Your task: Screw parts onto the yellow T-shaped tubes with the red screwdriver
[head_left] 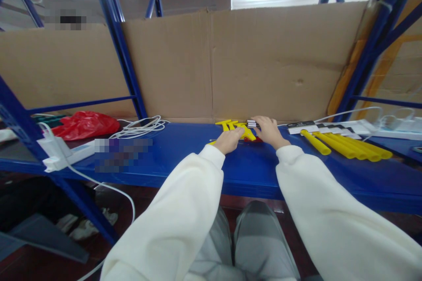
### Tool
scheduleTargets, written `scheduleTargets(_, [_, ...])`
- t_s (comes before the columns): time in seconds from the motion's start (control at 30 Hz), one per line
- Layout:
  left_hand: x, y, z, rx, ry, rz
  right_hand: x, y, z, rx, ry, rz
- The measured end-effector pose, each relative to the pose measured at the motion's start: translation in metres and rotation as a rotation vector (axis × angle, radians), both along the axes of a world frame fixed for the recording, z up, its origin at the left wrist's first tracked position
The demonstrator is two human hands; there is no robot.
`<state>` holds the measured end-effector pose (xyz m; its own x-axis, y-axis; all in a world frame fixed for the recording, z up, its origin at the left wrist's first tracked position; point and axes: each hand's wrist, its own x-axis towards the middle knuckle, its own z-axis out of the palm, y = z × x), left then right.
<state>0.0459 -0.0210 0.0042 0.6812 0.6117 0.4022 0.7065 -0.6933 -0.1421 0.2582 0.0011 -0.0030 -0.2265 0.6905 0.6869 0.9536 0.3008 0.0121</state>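
Observation:
Several yellow plastic pieces lie at the back of the blue shelf, near the cardboard. My left hand reaches over the shelf with its fingers at a yellow piece; its grip is too small to make out. Close beside it on the right, my right hand has its fingertips at some small silvery pieces. Something red shows under the hands. Whether the right hand grips the silvery pieces is unclear.
Long yellow tubes with black-and-white ends lie to the right. At the left are a red plastic bag, a coiled white cable and a white power strip. Cardboard stands behind the shelf, between blue posts.

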Motion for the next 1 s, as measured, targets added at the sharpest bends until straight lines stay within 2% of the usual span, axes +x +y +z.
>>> scheduleTargets(0.13, [0.000, 0.005, -0.002, 0.021, -0.028, -0.053, -0.007, -0.002, -0.002, -0.106, -0.167, 0.166])
scheduleTargets(0.27, [0.000, 0.008, -0.005, 0.023, -0.038, -0.061, -0.005, -0.001, -0.002, -0.144, -0.180, 0.266])
scheduleTargets(0.43, [0.001, 0.004, -0.003, -0.007, -0.039, -0.034, -0.007, -0.004, 0.001, -0.128, -0.140, 0.273])
scheduleTargets(0.67, [0.001, -0.003, 0.001, -0.062, -0.046, -0.012, -0.012, -0.009, 0.003, -0.186, -0.108, 0.215])
scheduleTargets(1.0, [-0.002, -0.001, 0.000, -0.011, 0.003, -0.061, -0.011, -0.009, 0.003, -0.171, -0.114, 0.246])
